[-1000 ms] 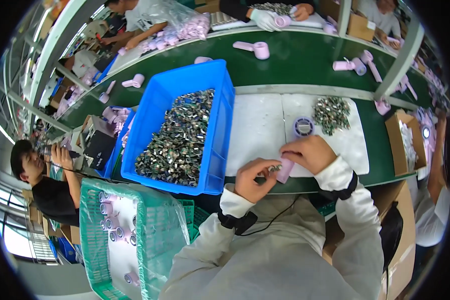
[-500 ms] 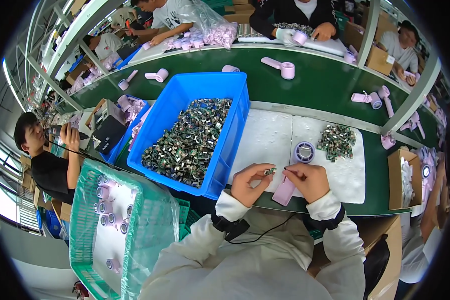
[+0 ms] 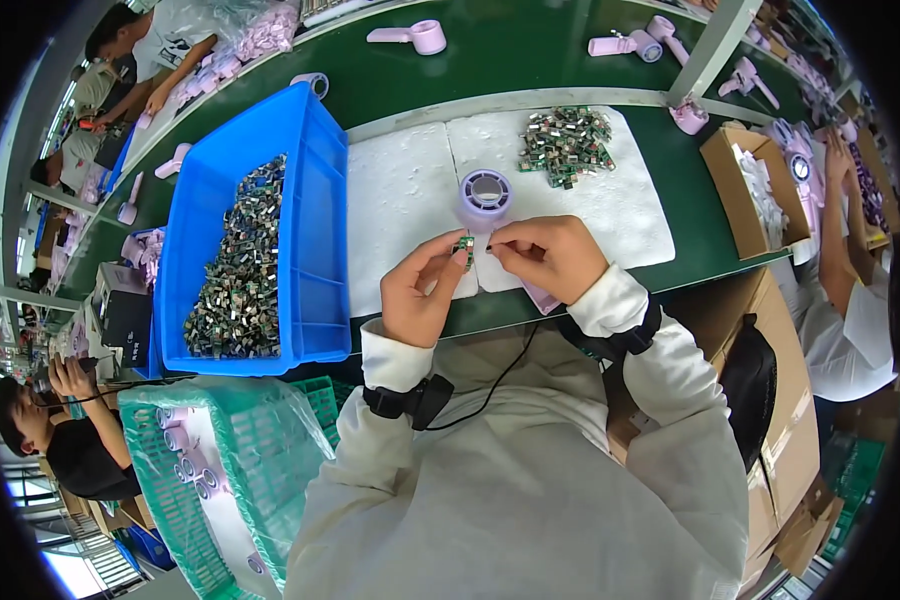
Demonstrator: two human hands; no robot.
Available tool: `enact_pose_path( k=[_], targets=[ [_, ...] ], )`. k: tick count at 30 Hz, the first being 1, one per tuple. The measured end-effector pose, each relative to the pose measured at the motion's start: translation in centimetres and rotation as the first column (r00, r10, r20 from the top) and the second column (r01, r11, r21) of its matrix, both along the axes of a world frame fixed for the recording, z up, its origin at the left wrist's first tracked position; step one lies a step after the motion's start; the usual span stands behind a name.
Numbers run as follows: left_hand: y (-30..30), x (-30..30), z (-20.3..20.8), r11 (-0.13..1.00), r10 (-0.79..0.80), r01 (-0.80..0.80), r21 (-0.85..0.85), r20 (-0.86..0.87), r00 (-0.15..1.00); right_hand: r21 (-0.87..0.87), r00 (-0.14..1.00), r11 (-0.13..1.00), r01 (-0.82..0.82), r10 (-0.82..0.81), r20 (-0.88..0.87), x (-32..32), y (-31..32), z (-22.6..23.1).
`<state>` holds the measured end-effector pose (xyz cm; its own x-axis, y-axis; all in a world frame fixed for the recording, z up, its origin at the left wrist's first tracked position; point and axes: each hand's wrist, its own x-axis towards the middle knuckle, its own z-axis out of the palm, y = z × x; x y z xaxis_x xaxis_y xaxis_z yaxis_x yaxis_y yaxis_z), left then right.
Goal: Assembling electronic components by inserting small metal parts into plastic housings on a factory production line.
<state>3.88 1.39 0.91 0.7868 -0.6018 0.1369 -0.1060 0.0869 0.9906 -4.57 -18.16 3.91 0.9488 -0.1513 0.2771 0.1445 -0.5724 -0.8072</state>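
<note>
Between the thumb and fingers of my left hand [image 3: 417, 292] is a small green circuit board [image 3: 464, 249]. My right hand [image 3: 553, 258] is closed in a pinch beside it, with a tiny dark tip at the fingers that is too small to name. Under the hands lies a lilac handheld fan [image 3: 486, 198], its round grilled head facing up on the white foam sheet. Its pink handle [image 3: 541, 297] shows partly below my right hand. A pile of small circuit boards [image 3: 568, 145] sits on the foam beyond the fan.
Left of the foam sheet [image 3: 395, 190] stands a blue bin [image 3: 315, 230] of circuit boards. A lined green basket [image 3: 270, 450] holds fan parts at lower left. Fans [image 3: 427, 38] lie on the green belt ahead. A cardboard box [image 3: 720, 165] stands right; co-workers sit around.
My view has turned, so the bench sits further left and higher in the picture. The circuit board in my left hand now shows its green face more plainly. Both hands stay close together.
</note>
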Motion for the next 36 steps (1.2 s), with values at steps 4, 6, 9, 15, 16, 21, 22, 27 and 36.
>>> enact_pose_path(
  k=[4, 6, 9, 15, 16, 21, 22, 27, 36],
  targets=[
    [-0.1, -0.5, -0.1, 0.999, -0.046, 0.046, -0.02, 0.011, 0.999, 0.044, 0.998, 0.999, -0.007, 0.004, 0.061, -0.4, 0.3, -0.3],
    [0.0, -0.5, 0.0, 0.998, -0.056, 0.057, -0.021, 0.031, 0.998, 0.063, 0.999, 0.998, -0.014, 0.011, 0.049, -0.4, 0.4, -0.1],
    [0.1, -0.4, 0.1, 0.997, -0.078, 0.079, -0.023, 0.072, 0.994, 0.1, 0.999, 0.995, -0.027, 0.025, 0.028, -0.5, 0.5, 0.2],
    [0.3, -0.4, -0.4, 0.997, -0.071, 0.077, -0.033, 0.133, 0.988, 0.078, 0.999, 0.996, -0.039, 0.038, 0.008, -0.5, 0.4, 0.4],
    [0.3, -0.4, -0.4, 0.997, -0.067, 0.071, -0.021, 0.152, 0.986, 0.07, 0.999, 0.997, -0.045, 0.044, 0.009, -0.5, 0.5, 0.5],
    [0.8, 0.1, -0.1, 0.99, -0.123, 0.128, -0.053, 0.096, 0.988, 0.067, 0.999, 0.997, -0.049, 0.048, 0.021, -0.4, 0.8, 0.5],
    [1.0, 0.3, 0.0, 0.981, -0.163, 0.163, -0.102, 0.013, 0.987, 0.105, 0.999, 0.994, -0.038, 0.037, 0.007, -0.6, 1.0, 0.9],
    [1.7, 1.4, 0.7, 0.938, -0.329, 0.3, -0.176, -0.171, 0.929, 0.119, 0.996, 0.992, -0.05, 0.041, 0.076, -0.4, 0.9, 1.0],
    [1.6, 0.1, 0.1, 0.965, -0.184, 0.134, -0.224, -0.217, 0.959, 0.072, 0.99, 0.992, -0.1, 0.093, 0.103, 0.1, 1.1, -0.2]
  ],
)
